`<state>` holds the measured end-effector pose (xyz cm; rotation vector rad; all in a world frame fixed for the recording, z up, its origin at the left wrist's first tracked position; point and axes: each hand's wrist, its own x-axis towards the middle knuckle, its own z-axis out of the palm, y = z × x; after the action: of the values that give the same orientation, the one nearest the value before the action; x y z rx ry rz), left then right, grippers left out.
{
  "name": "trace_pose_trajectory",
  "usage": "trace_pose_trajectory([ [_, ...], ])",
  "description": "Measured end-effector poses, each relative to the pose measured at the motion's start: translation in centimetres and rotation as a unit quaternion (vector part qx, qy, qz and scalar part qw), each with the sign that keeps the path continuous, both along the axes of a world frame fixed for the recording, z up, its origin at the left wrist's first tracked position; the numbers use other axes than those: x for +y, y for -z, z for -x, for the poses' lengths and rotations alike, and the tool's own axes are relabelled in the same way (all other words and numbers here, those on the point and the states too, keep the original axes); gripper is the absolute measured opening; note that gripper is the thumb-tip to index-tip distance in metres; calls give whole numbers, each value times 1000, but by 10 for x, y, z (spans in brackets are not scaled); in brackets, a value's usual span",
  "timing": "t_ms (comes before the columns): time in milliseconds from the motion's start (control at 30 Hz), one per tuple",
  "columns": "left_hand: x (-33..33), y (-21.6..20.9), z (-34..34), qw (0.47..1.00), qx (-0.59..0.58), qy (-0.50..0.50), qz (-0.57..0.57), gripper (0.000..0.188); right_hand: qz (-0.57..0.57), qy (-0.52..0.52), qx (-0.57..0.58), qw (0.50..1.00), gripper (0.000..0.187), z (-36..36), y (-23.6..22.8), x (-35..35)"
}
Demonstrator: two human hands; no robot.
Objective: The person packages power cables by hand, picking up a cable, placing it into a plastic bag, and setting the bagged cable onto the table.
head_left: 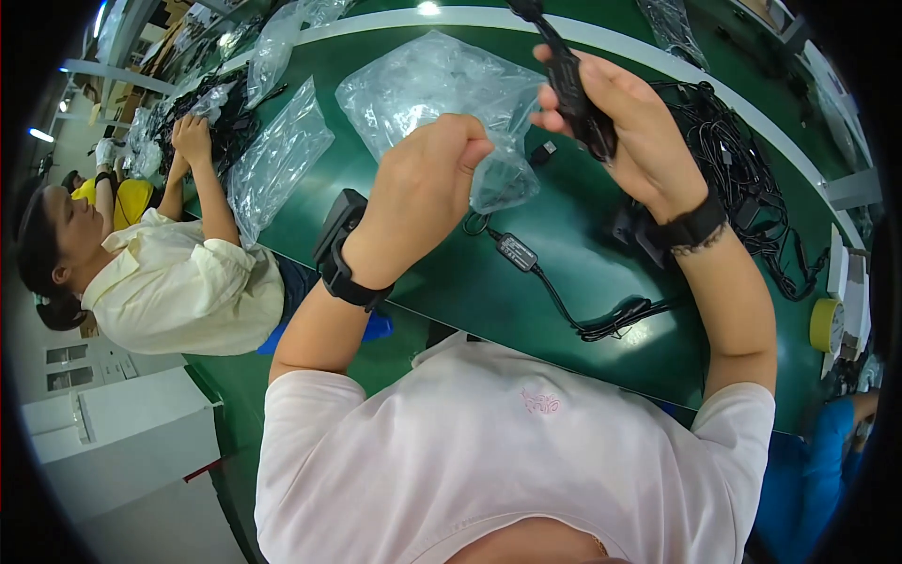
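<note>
My right hand is raised over the far side of the green table, its fingers closed round a folded bundle of black cable. Left of it, my left hand is closed above a clear plastic bag. The bag spreads beyond and beside the knuckles; whatever the fingertips pinch is hidden. A USB plug shows between the hands, beside the bag. Closer to me lies a black cable with an inline box, its far end coiled.
A tangled heap of black cables lies to the right. Another clear bag is at left, near a co-worker in a cream shirt by more cables. A yellow tape roll stands at the right edge.
</note>
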<state>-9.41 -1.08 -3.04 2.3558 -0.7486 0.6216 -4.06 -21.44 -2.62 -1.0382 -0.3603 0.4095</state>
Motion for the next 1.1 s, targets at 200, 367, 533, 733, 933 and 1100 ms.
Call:
trace_pose_trajectory([
  [200,20,-37,5,896,66,133,419,6,88,-23,-22,996,27,-17,34,43],
  [367,78,-87,-18,934,-179,-201,235,9,70,63,-29,995,35,-4,9,25],
  [533,37,-73,-55,927,-369,-62,-36,6,72,49,-65,994,45,14,-27,-22],
  [733,-16,0,-85,984,-134,26,117,7,137,42,4,990,44,30,-8,-62],
  [933,-21,18,-82,979,42,-18,197,7,244,-67,38,967,39,30,-5,-75],
  [1100,-14,17,-78,980,31,12,198,8,236,-41,98,966,39,26,5,-68],
])
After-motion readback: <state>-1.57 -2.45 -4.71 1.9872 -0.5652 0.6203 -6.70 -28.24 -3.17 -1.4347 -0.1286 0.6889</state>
